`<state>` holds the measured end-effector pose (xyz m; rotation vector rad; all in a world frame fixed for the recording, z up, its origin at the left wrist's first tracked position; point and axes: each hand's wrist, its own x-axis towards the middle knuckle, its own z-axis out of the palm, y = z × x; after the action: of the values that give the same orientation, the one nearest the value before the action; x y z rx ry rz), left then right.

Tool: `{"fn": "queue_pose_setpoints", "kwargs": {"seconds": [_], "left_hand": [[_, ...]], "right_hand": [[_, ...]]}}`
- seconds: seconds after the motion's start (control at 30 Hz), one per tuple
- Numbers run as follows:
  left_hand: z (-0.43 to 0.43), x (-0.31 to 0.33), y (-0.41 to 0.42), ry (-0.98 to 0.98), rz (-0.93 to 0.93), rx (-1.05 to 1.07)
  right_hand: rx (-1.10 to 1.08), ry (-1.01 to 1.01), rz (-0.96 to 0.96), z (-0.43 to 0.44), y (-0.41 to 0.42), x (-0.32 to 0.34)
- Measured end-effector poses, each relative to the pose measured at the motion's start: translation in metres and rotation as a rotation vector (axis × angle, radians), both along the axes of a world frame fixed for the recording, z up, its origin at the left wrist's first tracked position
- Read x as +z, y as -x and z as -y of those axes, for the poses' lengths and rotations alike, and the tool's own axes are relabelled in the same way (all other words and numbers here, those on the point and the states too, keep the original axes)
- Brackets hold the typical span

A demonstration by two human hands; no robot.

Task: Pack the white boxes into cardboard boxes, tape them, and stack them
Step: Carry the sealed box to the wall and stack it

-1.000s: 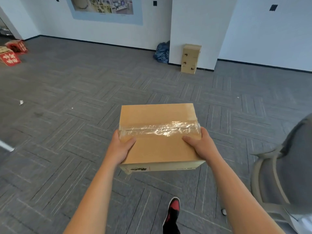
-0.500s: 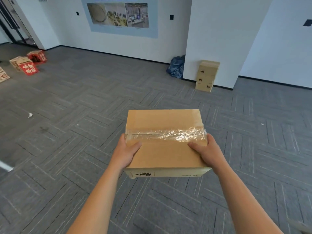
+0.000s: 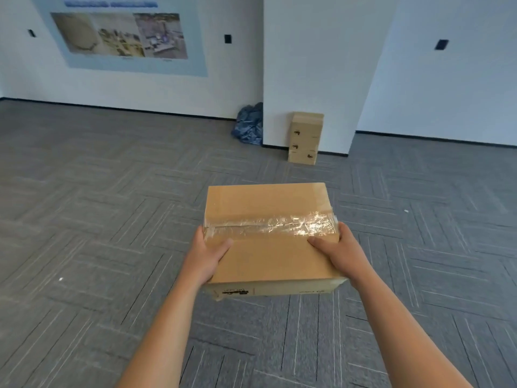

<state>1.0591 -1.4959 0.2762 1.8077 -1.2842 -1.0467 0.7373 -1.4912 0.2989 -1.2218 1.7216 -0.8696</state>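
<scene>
Cardboard box (image 3: 268, 259) clasped between left grip (image 3: 208, 256) and right grip (image 3: 340, 253); slick tape (image 3: 279, 225) beside thumbs may cause slip short of stack (image 3: 306, 138) ahead.

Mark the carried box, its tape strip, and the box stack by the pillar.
carried box (image 3: 268, 260), head view, bare top face below the tape.
tape strip (image 3: 268, 226), head view, middle of the strip.
box stack (image 3: 305, 140), head view, front face, mid-height.

Shows as two bare arms, uncovered from the lower edge of the view to the hands. Has a slender left forearm (image 3: 167, 331) and right forearm (image 3: 397, 331), each narrowing toward the wrist. Ends in a bare left hand (image 3: 207, 256) and right hand (image 3: 340, 250).
</scene>
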Motion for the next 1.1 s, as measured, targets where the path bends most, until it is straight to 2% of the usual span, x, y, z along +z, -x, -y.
{"fn": "queue_pose_setpoints", "kwargs": {"seconds": [0.3,0.53,0.93,1.1], "left_hand": [[0.198,-0.02,0.027,-0.012,0.005,-0.146],[0.36,-0.022,0.07,-0.03,0.024,-0.147],[0.592,-0.002,0.102,-0.019,-0.017,-0.108],[0.732,-0.012,0.105,-0.012,-0.04,-0.188]], "right_hand": [[-0.133,-0.023,-0.003,0.16,0.024,-0.015],[-0.141,-0.042,0.024,0.324,0.066,-0.034],[-0.114,-0.044,-0.001,0.568,0.095,-0.018],[-0.156,-0.039,-0.025,0.692,0.098,-0.025]]}}
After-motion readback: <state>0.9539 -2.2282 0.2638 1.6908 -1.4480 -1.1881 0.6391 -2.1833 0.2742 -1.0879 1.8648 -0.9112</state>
